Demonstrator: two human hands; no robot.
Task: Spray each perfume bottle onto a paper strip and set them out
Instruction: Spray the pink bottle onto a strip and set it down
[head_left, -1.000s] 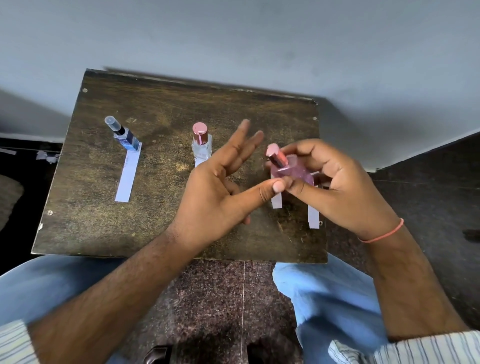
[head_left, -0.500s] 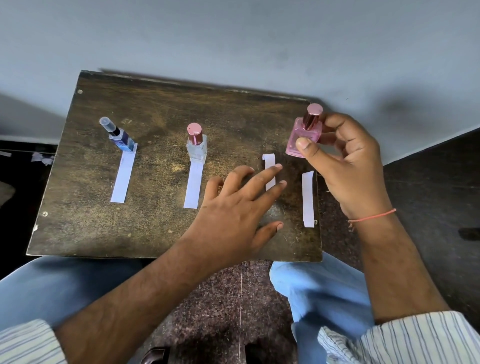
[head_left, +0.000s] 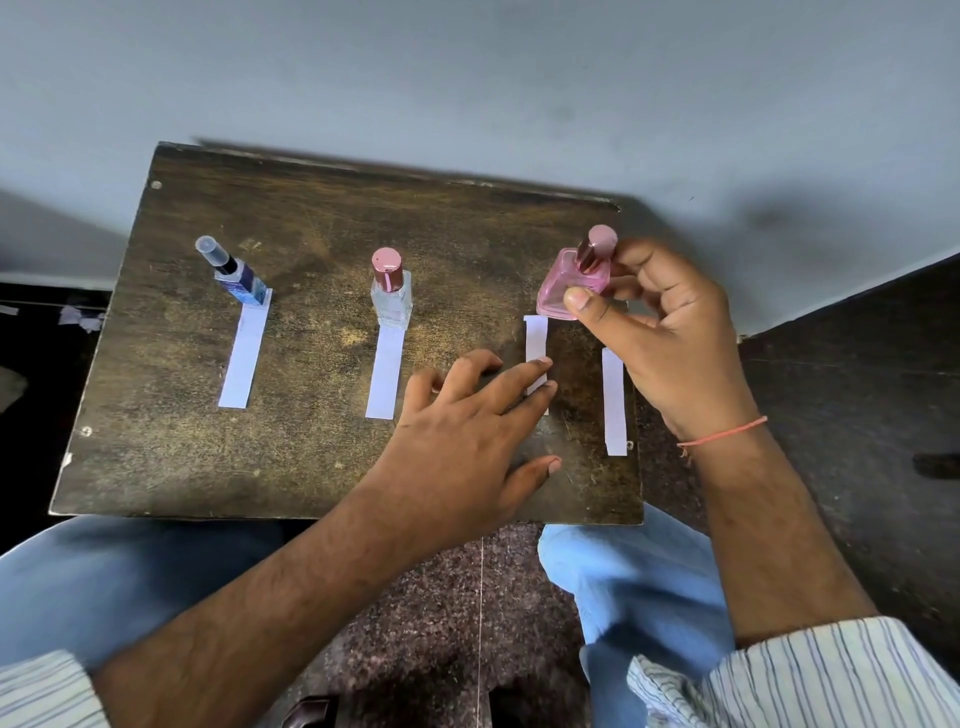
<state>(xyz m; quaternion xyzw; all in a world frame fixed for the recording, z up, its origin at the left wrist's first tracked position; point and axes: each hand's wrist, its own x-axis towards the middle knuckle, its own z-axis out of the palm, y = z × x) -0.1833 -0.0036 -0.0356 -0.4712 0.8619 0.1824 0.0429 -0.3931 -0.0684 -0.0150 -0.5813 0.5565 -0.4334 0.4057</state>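
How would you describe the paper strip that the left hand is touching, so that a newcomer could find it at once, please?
On the dark wooden table four white strips lie in a row. Counting from the person's left, it is the third strip, just below the pink bottle that the right hand holds. Unlike its neighbours, it lies under the fingertips of the left hand.

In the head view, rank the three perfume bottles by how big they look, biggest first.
1. Pink bottle, held by the right hand; it is tilted and may be lifted nearer the camera, so its lead is unsure.
2. Clear bottle and blue bottle look too alike to rank.
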